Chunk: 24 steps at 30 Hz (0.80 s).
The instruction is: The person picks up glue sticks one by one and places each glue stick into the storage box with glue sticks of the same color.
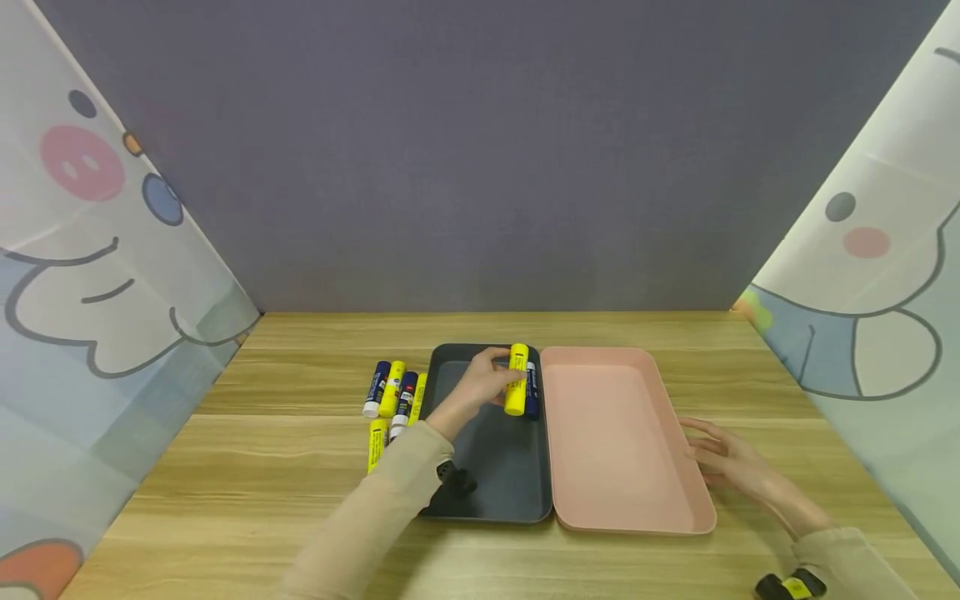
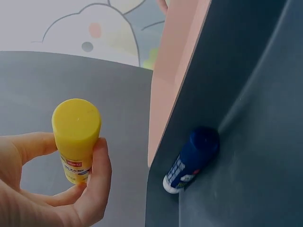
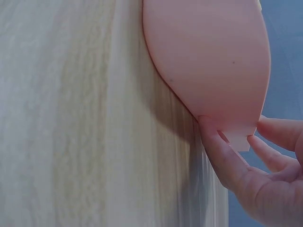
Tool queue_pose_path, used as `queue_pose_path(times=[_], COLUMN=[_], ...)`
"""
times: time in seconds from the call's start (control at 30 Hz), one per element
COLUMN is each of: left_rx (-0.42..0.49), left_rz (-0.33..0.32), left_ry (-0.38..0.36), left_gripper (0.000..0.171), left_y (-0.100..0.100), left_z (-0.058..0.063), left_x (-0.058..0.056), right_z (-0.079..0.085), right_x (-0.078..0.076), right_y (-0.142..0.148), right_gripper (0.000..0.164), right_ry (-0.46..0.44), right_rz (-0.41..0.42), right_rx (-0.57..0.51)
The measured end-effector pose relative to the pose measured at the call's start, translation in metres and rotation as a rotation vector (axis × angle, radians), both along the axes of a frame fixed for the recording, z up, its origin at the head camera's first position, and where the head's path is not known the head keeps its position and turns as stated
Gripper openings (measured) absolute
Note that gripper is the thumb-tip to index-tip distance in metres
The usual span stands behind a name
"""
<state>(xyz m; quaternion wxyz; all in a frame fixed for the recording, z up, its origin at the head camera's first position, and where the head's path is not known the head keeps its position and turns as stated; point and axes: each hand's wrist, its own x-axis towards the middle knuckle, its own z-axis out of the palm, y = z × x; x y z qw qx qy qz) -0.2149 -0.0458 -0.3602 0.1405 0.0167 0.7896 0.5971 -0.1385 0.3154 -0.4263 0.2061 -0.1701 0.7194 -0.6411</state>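
My left hand (image 1: 480, 385) pinches a yellow glue stick (image 1: 517, 380) between thumb and fingers, above the right part of the dark grey tray (image 1: 487, 511). In the left wrist view the yellow glue stick (image 2: 76, 127) is held near upright, one end toward the camera. Inside the dark tray, against its right wall, lies a blue glue stick with a white end (image 2: 191, 161). At the right side of the pink tray (image 1: 615, 450), my right hand (image 1: 731, 462) rests its fingers on the outer edge. The right wrist view shows those fingers (image 3: 222, 156) touching the pink wall.
Left of the dark tray several yellow and blue glue sticks (image 1: 392, 389) lie in a loose group on the wooden table (image 1: 247, 500), some partly behind my left sleeve. The two trays stand side by side. A grey panel (image 1: 495, 167) rises behind the table, with printed sheets at both sides.
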Motion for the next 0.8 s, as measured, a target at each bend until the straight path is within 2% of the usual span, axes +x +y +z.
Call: queue_pose_path(times=[0.4,0.8], left_rx=[0.008,-0.027], left_rz=[-0.003,-0.021], left_ry=[-0.036,-0.021], left_gripper=[0.057,0.060], left_y=[0.030,0.058], left_z=[-0.006,-0.013], left_x=[-0.005,-0.010], right_z=[0.001,0.004], right_x=[-0.001,0.002], right_y=[0.000,0.002], right_gripper=[0.044,0.044], right_ry=[-0.009,0.009], right_rz=[0.001,-0.030], right_rx=[-0.027,0.081])
